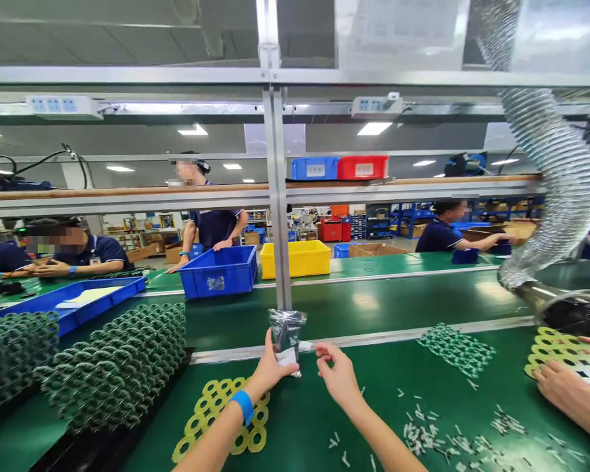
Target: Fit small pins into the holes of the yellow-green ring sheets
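Observation:
My left hand (270, 368) holds a silvery, see-through plastic bag (288, 331) upright, with a white label or slip (286, 357) near my thumb. A blue band is on that wrist. Just right of the bag, my right hand (338, 375) has its fingers curled in a pinch at a small white piece (305, 345) beside the bag. Under my left forearm lies a yellow panel of joined rings (209, 405). Many small white-and-dark pieces (423, 432) are scattered on the green table to the right of my right arm.
Racks of green ring-shaped boards (122, 367) stand at left. A green ring panel (456, 349) lies at right, where another person's hand (565, 393) touches a yellow panel (545, 347). A metal post (276, 196) rises ahead. Blue (219, 272) and yellow bins (305, 259) stand beyond.

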Demonstrator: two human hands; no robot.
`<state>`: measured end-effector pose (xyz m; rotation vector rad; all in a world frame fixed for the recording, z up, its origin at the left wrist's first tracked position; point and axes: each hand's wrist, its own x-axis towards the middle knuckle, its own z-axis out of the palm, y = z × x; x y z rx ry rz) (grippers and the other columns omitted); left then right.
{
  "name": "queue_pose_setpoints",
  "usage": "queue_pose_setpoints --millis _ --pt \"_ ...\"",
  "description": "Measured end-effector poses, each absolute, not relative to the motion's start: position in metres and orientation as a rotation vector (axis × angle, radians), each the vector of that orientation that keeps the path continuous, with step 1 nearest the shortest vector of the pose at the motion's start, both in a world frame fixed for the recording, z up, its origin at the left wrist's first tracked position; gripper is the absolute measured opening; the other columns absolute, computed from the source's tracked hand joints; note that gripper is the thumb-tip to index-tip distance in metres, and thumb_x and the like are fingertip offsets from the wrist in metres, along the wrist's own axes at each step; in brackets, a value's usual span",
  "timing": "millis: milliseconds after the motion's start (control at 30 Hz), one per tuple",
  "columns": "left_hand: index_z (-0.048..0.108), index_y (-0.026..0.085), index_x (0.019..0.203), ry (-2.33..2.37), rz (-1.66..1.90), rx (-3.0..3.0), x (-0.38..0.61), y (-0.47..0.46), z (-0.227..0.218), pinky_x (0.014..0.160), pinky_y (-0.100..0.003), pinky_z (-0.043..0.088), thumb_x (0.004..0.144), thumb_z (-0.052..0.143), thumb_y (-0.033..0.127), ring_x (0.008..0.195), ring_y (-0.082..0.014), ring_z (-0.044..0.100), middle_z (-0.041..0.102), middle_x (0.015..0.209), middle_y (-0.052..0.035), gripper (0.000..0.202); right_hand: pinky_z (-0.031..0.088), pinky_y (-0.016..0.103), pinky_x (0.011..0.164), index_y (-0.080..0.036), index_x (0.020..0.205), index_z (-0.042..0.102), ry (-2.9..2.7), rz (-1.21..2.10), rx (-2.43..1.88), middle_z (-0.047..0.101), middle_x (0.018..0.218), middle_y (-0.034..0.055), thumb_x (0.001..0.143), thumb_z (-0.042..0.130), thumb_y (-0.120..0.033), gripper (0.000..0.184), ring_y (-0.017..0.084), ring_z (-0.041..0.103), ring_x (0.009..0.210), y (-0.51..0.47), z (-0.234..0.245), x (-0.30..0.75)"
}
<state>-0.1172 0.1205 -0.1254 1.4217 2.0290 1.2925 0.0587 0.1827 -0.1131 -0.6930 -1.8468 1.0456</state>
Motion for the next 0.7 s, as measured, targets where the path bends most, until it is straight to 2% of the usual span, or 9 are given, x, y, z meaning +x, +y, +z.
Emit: queue_pose_setpoints --millis 33,133,233,267,333,400,500,600,700 --pt "-0.008 0.015 0.134 2.004 1.312 1.428 -0.111 0.125 -0.129 0.091 -0.045 0.039 0.064 0.066 0.033 0.102 -0.0254 0.054 0.047 0.121 -0.0181 0.104 0.051 0.029 0.059 -0.014 0.098 0.059 -1.824 1.015 -0.687 0.060 0.091 0.0095 0.070 0.041 -0.016 0.033 0.019 0.058 0.076 0.186 -0.108 0.060" --pt "-0.008 0.012 0.133 1.917 1.359 1.491 -0.095 0.129 -0.134 0.099 -0.035 0.031 0.067 0.060 0.030 0.115 -0.0220 0.045 0.039 0.130 -0.0201 0.096 0.049 0.033 0.074 -0.015 0.108 0.055 -1.794 0.896 -0.667 0.057 0.106 0.0113 0.070 0.043 -0.014 0.039 0.021 0.055 0.091 0.197 -0.091 0.070" --pt "-0.002 0.006 0.132 1.912 1.272 1.525 -0.087 0.128 -0.129 0.100 -0.042 0.028 0.068 0.056 0.034 0.116 -0.0288 0.043 0.035 0.130 -0.0260 0.091 0.043 0.033 0.084 -0.016 0.116 0.052 -1.851 0.799 -0.630 0.055 0.113 0.0109 0.071 0.050 -0.017 0.045 0.022 0.052 0.100 0.210 -0.071 0.085" --pt "0.003 0.009 0.133 1.904 1.245 1.567 -0.086 0.128 -0.125 0.100 -0.041 0.027 0.069 0.054 0.034 0.119 -0.0282 0.040 0.036 0.131 -0.0223 0.086 0.044 0.031 0.080 -0.016 0.111 0.056 -1.897 0.791 -0.608 0.060 0.106 0.0090 0.072 0.053 -0.019 0.040 0.020 0.055 0.094 0.215 -0.064 0.092" --pt "0.011 0.018 0.133 1.911 1.180 1.641 -0.083 0.129 -0.115 0.094 -0.041 0.032 0.067 0.055 0.028 0.110 -0.0279 0.047 0.047 0.122 -0.0143 0.080 0.046 0.024 0.065 -0.018 0.091 0.066 -2.000 0.805 -0.562 0.066 0.080 0.0029 0.073 0.056 -0.024 0.022 0.016 0.059 0.073 0.222 -0.050 0.104" --pt "0.019 0.022 0.132 1.936 1.123 1.702 -0.079 0.130 -0.102 0.089 -0.039 0.035 0.065 0.055 0.025 0.101 -0.0270 0.051 0.054 0.112 -0.0088 0.076 0.042 0.019 0.052 -0.018 0.074 0.069 -2.073 0.822 -0.534 0.064 0.062 -0.0016 0.073 0.057 -0.026 0.014 0.012 0.056 0.057 0.226 -0.039 0.116" --pt "0.026 0.025 0.129 2.010 0.985 1.810 -0.070 0.131 -0.085 0.086 -0.032 0.036 0.065 0.051 0.022 0.101 -0.0238 0.050 0.055 0.111 -0.0044 0.069 0.036 0.017 0.048 -0.018 0.068 0.067 -2.088 0.788 -0.559 0.062 0.058 -0.0031 0.071 0.060 -0.023 0.010 0.010 0.053 0.053 0.226 -0.028 0.127" --pt "0.020 0.028 0.130 2.023 0.891 1.803 -0.061 0.129 -0.070 0.077 -0.026 0.041 0.064 0.048 0.020 0.094 -0.0204 0.054 0.056 0.109 -0.0018 0.072 0.032 0.020 0.051 -0.018 0.063 0.064 -2.026 0.684 -0.642 0.060 0.058 -0.0023 0.074 0.056 -0.020 0.014 0.011 0.051 0.055 0.220 -0.022 0.130" --pt "0.014 0.031 0.130 2.031 0.957 1.755 -0.061 0.123 -0.057 0.070 -0.023 0.042 0.065 0.048 0.021 0.086 -0.0177 0.056 0.055 0.110 -0.0001 0.075 0.031 0.022 0.055 -0.018 0.064 0.062 -1.950 0.583 -0.714 0.057 0.060 -0.0008 0.078 0.049 -0.019 0.019 0.012 0.048 0.059 0.212 -0.020 0.125"
